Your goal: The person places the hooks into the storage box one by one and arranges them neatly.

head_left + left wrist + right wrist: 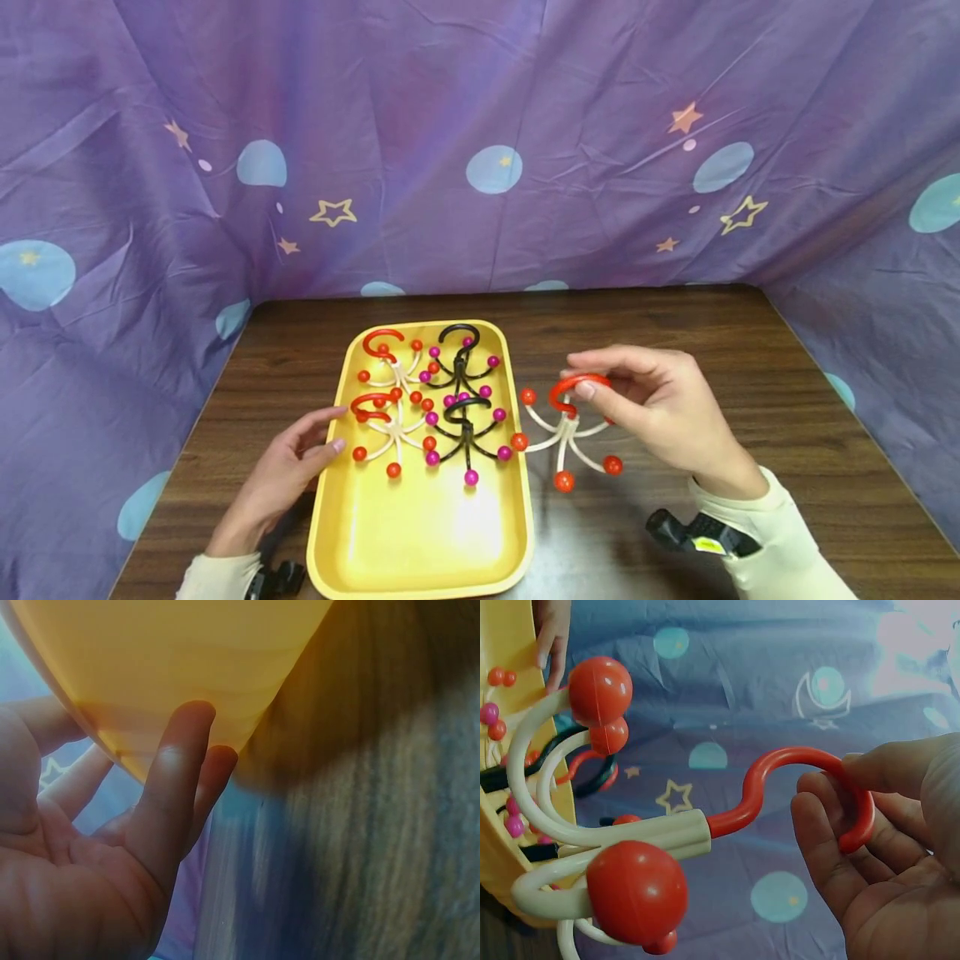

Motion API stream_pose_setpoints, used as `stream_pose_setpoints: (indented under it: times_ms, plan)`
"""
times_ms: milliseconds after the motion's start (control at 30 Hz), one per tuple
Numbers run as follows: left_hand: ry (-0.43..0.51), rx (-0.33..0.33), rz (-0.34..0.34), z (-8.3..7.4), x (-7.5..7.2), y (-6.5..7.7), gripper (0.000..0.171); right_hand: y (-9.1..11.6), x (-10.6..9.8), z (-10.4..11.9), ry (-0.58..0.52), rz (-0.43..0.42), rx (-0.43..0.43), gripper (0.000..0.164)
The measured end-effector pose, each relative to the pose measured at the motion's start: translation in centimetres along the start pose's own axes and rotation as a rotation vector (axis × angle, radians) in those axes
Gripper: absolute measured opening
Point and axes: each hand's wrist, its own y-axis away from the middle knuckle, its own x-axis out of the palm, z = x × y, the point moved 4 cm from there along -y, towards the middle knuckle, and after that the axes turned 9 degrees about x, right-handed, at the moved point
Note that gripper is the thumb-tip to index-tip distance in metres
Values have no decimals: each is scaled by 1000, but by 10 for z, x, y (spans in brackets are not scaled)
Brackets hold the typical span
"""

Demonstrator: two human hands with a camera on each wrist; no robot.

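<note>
My right hand pinches the red hook handle of a claw massager between thumb and fingers, right of the yellow tray. Its white legs splay downward and end in red balls. In the right wrist view, the red hook curves into the fingers. My left hand grips the tray's left rim. From the left wrist view, its fingers lie against the outer wall. Inside the tray sit two white massagers with red hooks on the left and two black ones with magenta balls on the right.
The tray stands on a dark wood table; its near half shows bare yellow floor. A purple curtain with stars and planets hangs behind and at both sides. A black wrist camera is strapped to the right sleeve.
</note>
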Motion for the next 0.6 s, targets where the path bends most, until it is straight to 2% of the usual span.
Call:
stream_pose_setpoints:
  times_ms: [367,600]
  plan:
    - [22,7,5,0,0,0,56,0,38,-7,22,107,-50,31]
    - [14,9,16,-1,0,0,56,-1,60,-11,35,169,-112,31]
